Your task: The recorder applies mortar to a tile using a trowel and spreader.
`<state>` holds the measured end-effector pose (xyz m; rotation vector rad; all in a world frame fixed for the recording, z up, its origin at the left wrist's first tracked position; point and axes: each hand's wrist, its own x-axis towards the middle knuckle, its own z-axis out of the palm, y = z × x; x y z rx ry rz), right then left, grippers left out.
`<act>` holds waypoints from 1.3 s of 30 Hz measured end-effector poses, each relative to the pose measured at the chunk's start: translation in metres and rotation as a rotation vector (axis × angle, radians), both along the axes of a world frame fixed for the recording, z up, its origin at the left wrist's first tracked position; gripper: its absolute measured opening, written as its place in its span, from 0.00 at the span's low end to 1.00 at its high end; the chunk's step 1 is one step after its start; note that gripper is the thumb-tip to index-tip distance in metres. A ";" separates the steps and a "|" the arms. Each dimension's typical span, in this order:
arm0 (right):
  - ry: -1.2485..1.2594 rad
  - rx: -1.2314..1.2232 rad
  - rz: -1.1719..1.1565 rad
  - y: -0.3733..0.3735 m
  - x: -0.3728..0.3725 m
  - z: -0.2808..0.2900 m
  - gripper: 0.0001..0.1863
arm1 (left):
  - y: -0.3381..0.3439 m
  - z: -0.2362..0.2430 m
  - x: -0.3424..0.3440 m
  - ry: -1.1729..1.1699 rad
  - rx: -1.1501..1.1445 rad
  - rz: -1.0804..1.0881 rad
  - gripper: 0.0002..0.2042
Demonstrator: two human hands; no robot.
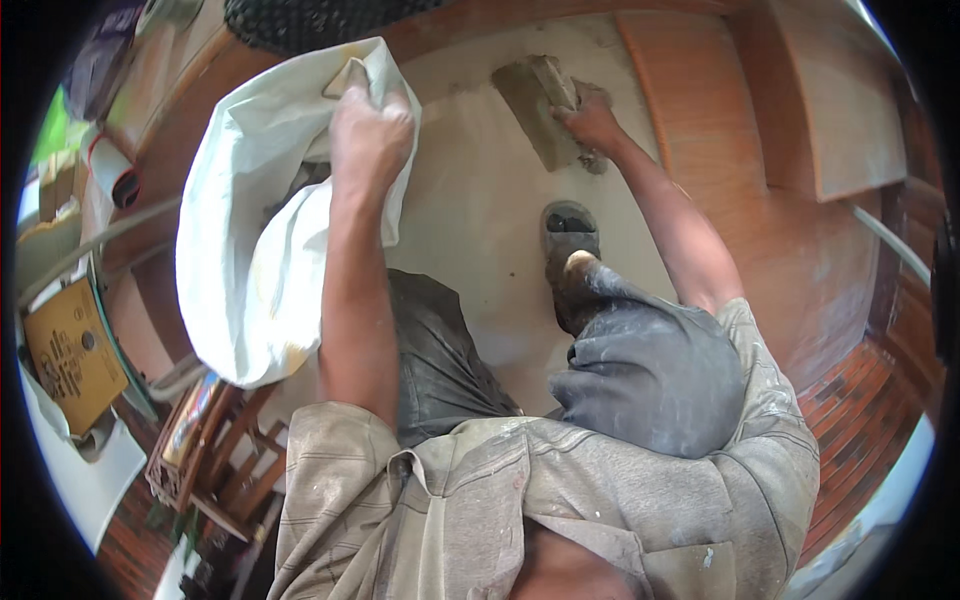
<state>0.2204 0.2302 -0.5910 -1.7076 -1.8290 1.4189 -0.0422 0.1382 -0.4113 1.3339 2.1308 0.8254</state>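
Gripped by its rim in my left hand [372,135], a white woven sack [235,190] hangs open at the left, with something dark partly visible inside. My right hand [592,118] is closed around the handle of a rectangular plastering trowel [525,110], whose flat blade is smeared with grey-beige material. The trowel is over the pale floor [480,220] at the far side, and a small lump of the material clings near its lower corner. Whether the blade touches the floor I cannot tell. My slippered foot [571,225] stands on the floor below the trowel.
Wooden panelling and a box-like wooden unit [830,100] rise on the right. A dark textured mat [310,20] lies at the far edge. On the left are a cardboard box [80,345], a rolled sheet [112,170] and a wooden rack [235,465]. Reddish slatted flooring [865,440] shows at lower right.
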 end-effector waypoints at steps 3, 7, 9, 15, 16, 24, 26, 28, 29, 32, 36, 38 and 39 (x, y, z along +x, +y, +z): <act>0.172 0.127 -0.122 -0.011 0.038 0.025 0.23 | 0.012 0.005 0.030 0.094 -0.143 -0.002 0.26; -0.043 0.229 -0.503 -0.038 0.131 0.033 0.23 | -0.016 -0.024 0.094 0.622 0.305 -0.058 0.29; -0.197 0.288 -0.545 -0.046 0.144 0.024 0.23 | -0.022 -0.046 0.115 0.116 0.354 -0.408 0.29; -0.335 0.326 -0.252 -0.022 0.094 0.024 0.31 | -0.017 -0.178 0.082 0.093 -0.123 -0.251 0.32; -0.333 0.328 -0.260 -0.005 0.093 0.027 0.31 | -0.018 -0.183 0.076 0.109 -0.207 -0.213 0.33; -0.518 0.517 -0.100 0.076 0.029 0.001 0.20 | -0.047 -0.264 -0.002 0.305 -0.420 -0.174 0.38; -0.499 0.569 -0.038 0.069 0.028 -0.008 0.19 | -0.057 -0.279 -0.013 0.353 -0.462 -0.244 0.40; -0.506 0.605 0.020 0.070 0.052 -0.013 0.18 | -0.063 -0.265 0.007 0.374 -0.496 -0.353 0.43; -0.568 0.631 -0.041 0.082 0.062 -0.012 0.17 | -0.059 -0.258 0.015 0.366 -0.501 -0.351 0.43; -0.610 0.798 -0.030 0.099 0.058 -0.029 0.16 | -0.049 -0.254 0.023 0.343 -0.533 -0.362 0.43; -0.559 0.631 0.170 0.068 0.010 -0.015 0.16 | -0.048 -0.242 0.005 0.347 -0.593 -0.371 0.43; -0.475 0.710 0.222 0.061 -0.026 0.019 0.19 | -0.066 -0.240 -0.035 0.398 -0.536 -0.313 0.41; -0.506 0.750 0.253 0.066 -0.017 0.023 0.23 | -0.065 -0.224 -0.021 0.369 -0.538 -0.325 0.40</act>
